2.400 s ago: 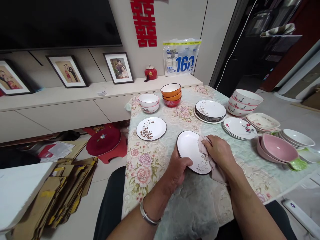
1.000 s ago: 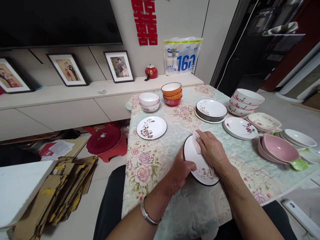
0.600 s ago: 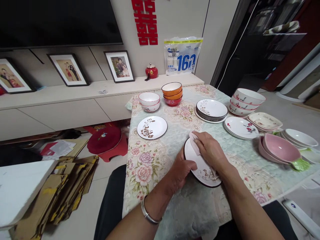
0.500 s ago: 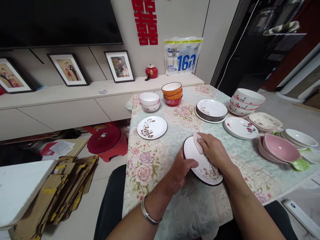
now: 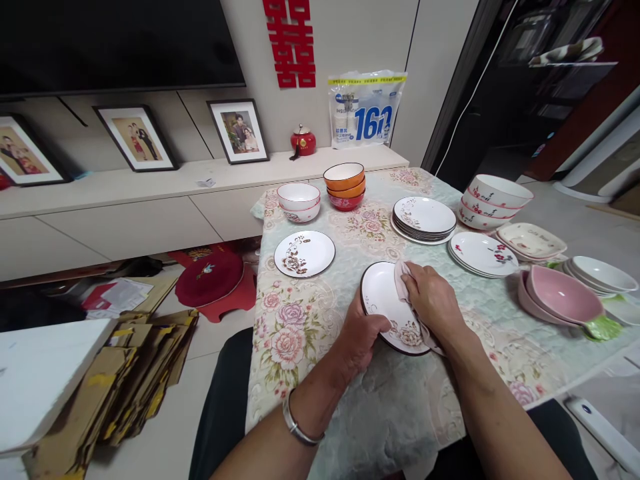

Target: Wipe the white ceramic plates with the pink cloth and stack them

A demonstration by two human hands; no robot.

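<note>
A white plate with a dark rim and brown flowers (image 5: 393,303) is tilted above the near part of the table. My left hand (image 5: 361,333) grips its left edge, thumb on the face and fingers hidden beneath. My right hand (image 5: 434,303) is closed on a pale pink cloth (image 5: 401,281), which lies against the plate's right side and hangs past its lower edge. A similar plate (image 5: 305,254) lies flat on the table to the left. Beyond my right hand stands a stack of matching plates (image 5: 424,217).
The flowered tablecloth (image 5: 287,333) bears white bowls (image 5: 299,197), orange and red bowls (image 5: 344,180), red-flowered plates (image 5: 483,255), tall bowls (image 5: 495,200), cream dishes (image 5: 533,241) and pink bowls (image 5: 565,293). A red stool (image 5: 213,280) and flattened cardboard (image 5: 100,393) are at the left.
The held plate has shifted slightly up and left and turned a little. My right hand and the cloth have moved slightly, with the cloth now farther from the plate's top left rim.
</note>
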